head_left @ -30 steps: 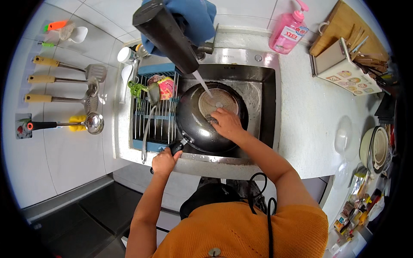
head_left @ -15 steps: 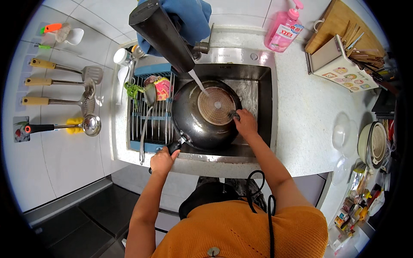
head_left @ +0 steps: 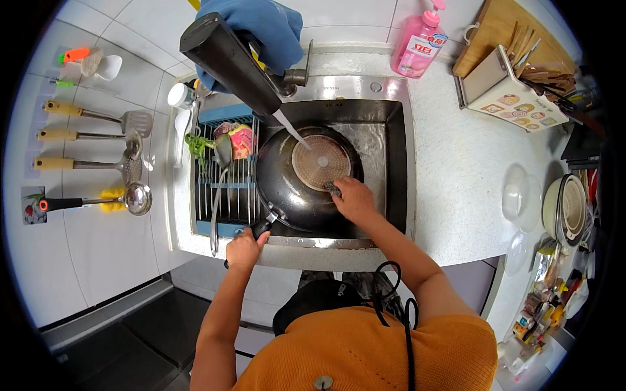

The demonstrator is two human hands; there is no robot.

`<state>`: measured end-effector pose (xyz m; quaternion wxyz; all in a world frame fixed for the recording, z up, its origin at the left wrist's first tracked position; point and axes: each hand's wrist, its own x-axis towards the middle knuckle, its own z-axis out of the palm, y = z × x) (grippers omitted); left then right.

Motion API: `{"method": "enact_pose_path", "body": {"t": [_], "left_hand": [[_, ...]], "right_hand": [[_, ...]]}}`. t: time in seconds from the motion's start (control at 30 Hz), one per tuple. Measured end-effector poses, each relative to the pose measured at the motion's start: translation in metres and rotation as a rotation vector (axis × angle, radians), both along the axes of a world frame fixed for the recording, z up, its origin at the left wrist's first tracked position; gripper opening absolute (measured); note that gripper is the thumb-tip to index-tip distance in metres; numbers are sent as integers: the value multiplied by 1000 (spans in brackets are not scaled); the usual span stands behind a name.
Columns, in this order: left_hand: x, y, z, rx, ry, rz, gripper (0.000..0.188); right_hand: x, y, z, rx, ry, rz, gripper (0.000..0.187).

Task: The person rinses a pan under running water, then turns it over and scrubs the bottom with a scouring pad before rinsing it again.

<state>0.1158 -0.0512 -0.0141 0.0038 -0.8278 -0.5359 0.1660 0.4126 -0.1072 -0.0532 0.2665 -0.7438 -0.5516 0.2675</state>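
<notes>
A dark frying pan (head_left: 293, 195) lies bottom up in the steel sink (head_left: 394, 140), its round dotted base plate facing me. My left hand (head_left: 245, 249) is closed round the black pan handle (head_left: 262, 227) at the sink's front edge. With my right hand (head_left: 355, 199) I pinch a dark scouring pad (head_left: 333, 189), pressed against the lower right of the base plate. Water runs in a stream from the black faucet (head_left: 228, 62) onto the pan's upturned bottom.
Left in the sink, a blue-edged drying rack (head_left: 225, 228) holds a long-handled metal ladle (head_left: 218, 195), green leaves and a pink packet. Behind stands a pink soap bottle (head_left: 419, 45). A utensil holder (head_left: 512, 98) is at right; ladles and turners hang on the left wall.
My right hand has moved the scouring pad left and toward me, from the base plate's right edge to its lower edge. My left hand keeps its hold on the handle.
</notes>
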Motion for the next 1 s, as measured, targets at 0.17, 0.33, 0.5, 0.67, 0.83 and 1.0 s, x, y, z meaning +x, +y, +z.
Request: {"method": "enact_pose_path", "body": {"t": [0.17,0.33,0.5,0.67,0.83,1.0], "left_hand": [[-2,1,-1,29,7,-3,56],[-1,1,-5,40,3,-24,57],[-2,0,1,24,-15,4,54],[0,0,-1,16,-9,11,54],[0,-16,4,-59,-73,54,55],[3,-16,8,-182,-133,104,50]], "right_hand": [[43,38,-15,-288,-16,-139,34],[75,95,-31,-348,-76,-67,38],[76,96,-49,-387,115,-115,45],[75,77,-55,-380,164,-125,50],[80,75,-40,-441,204,-78,55],[84,79,-44,-253,308,-153,46]]}}
